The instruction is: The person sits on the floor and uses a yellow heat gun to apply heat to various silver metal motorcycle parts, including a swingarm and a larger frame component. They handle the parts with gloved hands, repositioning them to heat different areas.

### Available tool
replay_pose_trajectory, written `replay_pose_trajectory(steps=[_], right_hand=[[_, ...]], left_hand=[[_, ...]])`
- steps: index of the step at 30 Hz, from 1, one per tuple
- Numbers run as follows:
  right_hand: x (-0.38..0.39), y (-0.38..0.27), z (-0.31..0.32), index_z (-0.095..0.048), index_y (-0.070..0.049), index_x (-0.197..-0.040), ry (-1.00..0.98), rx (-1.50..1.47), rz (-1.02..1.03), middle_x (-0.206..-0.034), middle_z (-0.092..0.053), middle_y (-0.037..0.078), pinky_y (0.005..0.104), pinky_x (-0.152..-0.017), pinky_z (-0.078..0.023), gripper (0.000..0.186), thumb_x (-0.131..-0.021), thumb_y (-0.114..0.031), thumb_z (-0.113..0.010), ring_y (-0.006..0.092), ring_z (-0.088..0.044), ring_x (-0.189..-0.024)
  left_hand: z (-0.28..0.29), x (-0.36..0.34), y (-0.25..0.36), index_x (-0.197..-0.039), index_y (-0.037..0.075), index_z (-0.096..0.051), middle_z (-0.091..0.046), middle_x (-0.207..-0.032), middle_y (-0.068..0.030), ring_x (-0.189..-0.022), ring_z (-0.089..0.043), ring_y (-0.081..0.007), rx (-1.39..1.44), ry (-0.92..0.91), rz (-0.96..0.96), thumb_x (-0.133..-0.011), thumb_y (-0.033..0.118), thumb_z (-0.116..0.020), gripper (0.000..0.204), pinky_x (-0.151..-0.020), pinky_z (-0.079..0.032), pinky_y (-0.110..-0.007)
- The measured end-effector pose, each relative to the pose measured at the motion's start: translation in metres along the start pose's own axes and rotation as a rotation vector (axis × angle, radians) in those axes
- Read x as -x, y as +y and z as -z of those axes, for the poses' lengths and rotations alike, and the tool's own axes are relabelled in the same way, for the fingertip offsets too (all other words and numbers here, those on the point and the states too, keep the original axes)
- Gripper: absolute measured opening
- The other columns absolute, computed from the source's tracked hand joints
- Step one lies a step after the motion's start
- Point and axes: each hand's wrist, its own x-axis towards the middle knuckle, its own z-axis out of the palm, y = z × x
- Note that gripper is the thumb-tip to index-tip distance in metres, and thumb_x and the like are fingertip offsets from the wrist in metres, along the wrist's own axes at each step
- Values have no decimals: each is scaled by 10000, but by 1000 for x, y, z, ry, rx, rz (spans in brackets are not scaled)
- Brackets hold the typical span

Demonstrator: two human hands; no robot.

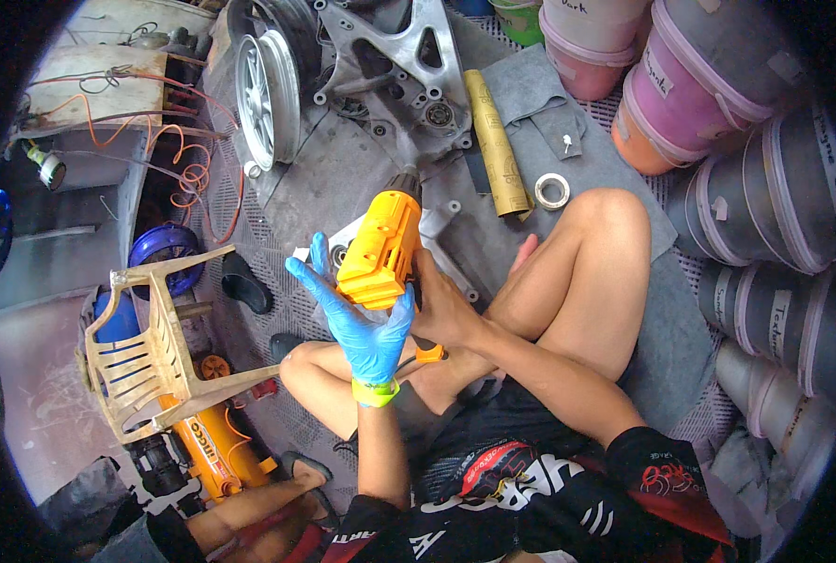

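Observation:
My right hand [448,310] grips an orange and black power drill [377,251], pointed away from me, with a dark cord below. My left hand [362,328], in a blue glove with a lime band at the wrist, has its fingers stretched and spread beside the drill, thumb at its rear. A light metal casing [441,253] lies behind the drill, partly hidden by it and my hands. Farther forward are a large grey metal frame [399,42] and a spoked silver wheel rim [263,98]. A yellow paper roll [491,141] and a silver ring [551,191] lie at their right.
Stacked paint buckets [681,84] line the right. At left are a cream plastic chair [136,357], orange compressor [213,455], blue basin [163,249], coiled hose [193,174] and black slipper [244,281]. Another person's leg [249,507] shows at lower left. Grey mat [606,235] covers the floor.

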Motion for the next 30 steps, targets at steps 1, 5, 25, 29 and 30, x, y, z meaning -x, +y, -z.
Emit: replay_pose_trajectory(steps=[1, 5, 25, 29, 30], right_hand=[[0, 0, 0, -205, -1, -1413, 1, 13, 5, -1082, -635, 324, 548, -777, -536, 886, -732, -115, -759, 530, -641, -965], [-1, 2, 0, -199, 4, -1414, 8, 23, 26, -1082, -631, 322, 545, -775, -535, 890, -737, -125, -763, 530, -641, -963], [-5, 10, 4, -171, 19, -1460, -11, 40, 30, -1049, -638, 351, 552, -779, -535, 979, -757, -247, -799, 531, -650, -962], [-2, -4, 5, -272, 24, -1403, -30, -4, -55, -1179, -612, 304, 484, -929, -496, 856, -768, -187, -806, 463, -614, -1139], [-2, -8, 5, -316, 26, -1380, -39, -32, -93, -1240, -599, 282, 452, -997, -476, 804, -774, -161, -810, 428, -597, -1221]], left_hand=[[0, 0, 0, -1637, 134, 93, -241, -1637, -229, -1484, -310, -336, -3, 0, 1, -738, 184, -849, 1303, -1223, -257, -449], [0, -1, 0, -1637, 134, 95, -237, -1638, -230, -1486, -307, -337, -14, -7, -4, -740, 191, -849, 1303, -1223, -256, -452], [-1, -4, 4, -1635, 133, 104, -241, -1643, -222, -1487, -312, -341, -48, -24, -28, -737, 194, -854, 1314, -1231, -235, -455], [2, -1, 0, -1636, 135, 99, -239, -1644, -223, -1491, -304, -344, -40, -17, -20, -737, 189, -854, 1311, -1233, -226, -456], [2, -1, -1, -1637, 135, 97, -239, -1644, -223, -1493, -301, -344, -35, -14, -16, -737, 190, -854, 1310, -1234, -224, -457]])
